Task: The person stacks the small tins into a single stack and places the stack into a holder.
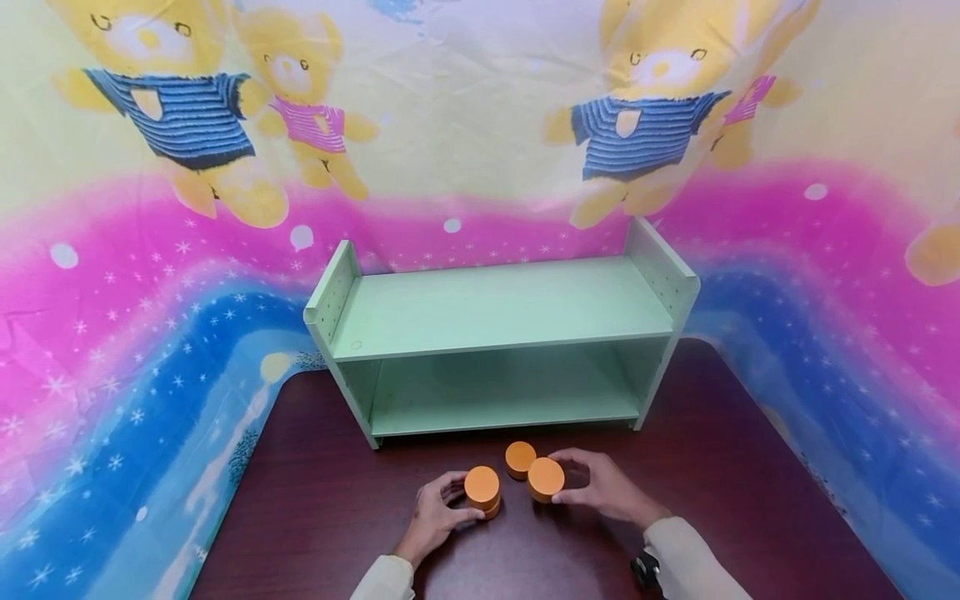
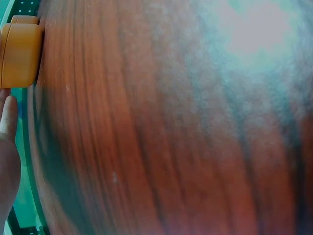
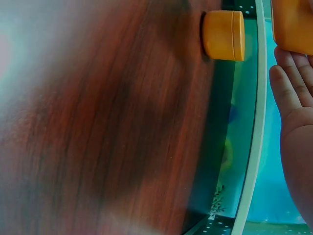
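Observation:
My left hand grips an orange round jar low over the dark table, with the thumb on its near side and the fingers on its far side. A line runs round its side; whether it is a lid seam or a second stacked piece, I cannot tell. My right hand holds another orange jar between thumb and fingers. In the right wrist view this held jar is raised above the table. Just behind it, in the head view, a third orange jar stands upright, untouched.
A pale green two-tier shelf stands behind the jars, with raised side panels. The dark red wooden table extends on both sides of it. A cloth printed with bears hangs behind and around the table.

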`<state>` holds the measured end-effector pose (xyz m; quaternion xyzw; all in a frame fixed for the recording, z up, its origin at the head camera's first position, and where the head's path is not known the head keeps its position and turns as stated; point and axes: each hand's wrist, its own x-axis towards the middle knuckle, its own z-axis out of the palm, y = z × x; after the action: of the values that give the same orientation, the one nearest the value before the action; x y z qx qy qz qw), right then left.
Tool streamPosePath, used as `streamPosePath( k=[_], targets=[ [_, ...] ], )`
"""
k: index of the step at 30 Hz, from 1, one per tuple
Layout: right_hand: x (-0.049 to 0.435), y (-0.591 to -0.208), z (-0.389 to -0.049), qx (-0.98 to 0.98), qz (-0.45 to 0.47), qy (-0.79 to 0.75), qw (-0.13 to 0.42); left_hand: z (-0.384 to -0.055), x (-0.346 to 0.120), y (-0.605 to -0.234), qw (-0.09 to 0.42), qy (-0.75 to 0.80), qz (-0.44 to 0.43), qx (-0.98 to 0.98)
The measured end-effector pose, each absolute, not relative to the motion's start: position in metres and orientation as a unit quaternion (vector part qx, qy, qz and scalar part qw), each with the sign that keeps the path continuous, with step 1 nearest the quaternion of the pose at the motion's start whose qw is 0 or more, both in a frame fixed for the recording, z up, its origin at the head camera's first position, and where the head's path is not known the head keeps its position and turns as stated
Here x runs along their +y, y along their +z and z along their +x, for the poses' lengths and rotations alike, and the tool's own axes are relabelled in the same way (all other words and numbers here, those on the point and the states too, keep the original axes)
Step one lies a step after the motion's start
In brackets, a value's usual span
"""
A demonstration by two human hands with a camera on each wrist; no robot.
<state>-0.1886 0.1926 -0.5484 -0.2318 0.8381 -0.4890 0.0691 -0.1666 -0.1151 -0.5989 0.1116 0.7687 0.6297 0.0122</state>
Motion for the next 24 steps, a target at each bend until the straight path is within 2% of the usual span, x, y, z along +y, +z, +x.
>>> streamPosePath(
  k=[24],
  targets=[
    [0.175, -0.536, -0.195, 0.856, -0.266, -0.442, 0.037, -0.167, -0.115, -0.601, 0.014, 0.634, 0.107, 0.766]
  ],
)
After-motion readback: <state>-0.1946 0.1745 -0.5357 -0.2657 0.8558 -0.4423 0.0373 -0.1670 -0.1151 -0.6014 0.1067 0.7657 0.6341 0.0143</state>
